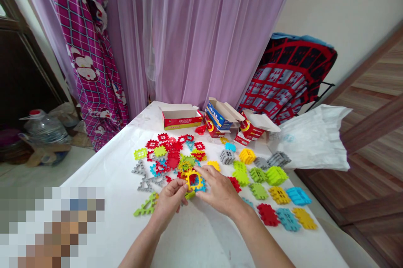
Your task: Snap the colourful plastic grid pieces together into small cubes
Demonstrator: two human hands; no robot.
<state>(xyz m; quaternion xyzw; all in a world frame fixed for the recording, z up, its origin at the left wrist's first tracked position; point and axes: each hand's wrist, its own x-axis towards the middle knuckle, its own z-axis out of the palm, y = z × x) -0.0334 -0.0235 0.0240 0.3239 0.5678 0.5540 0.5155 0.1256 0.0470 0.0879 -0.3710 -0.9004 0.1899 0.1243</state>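
Note:
A yellow square frame piece (194,180) with a notched edge and an open middle is pinched by my left hand (171,196) at its left side. My right hand (218,188) is just to its right, thumb and fingers apart. Whether its fingertips touch the frame I cannot tell. Behind and below the frame lie mixed red, blue and green interlocking pieces, partly hidden by my hands. A green triangular piece (146,207) lies left of my left hand, and grey pieces (145,182) lie farther up.
On the right are sorted stacks, including red (267,214), blue (288,219), yellow (304,218) and lime green (276,175) ones. An open red box (182,123), a blue box (218,117) and another red box (252,128) stand at the back. A white bag (315,138) lies at right.

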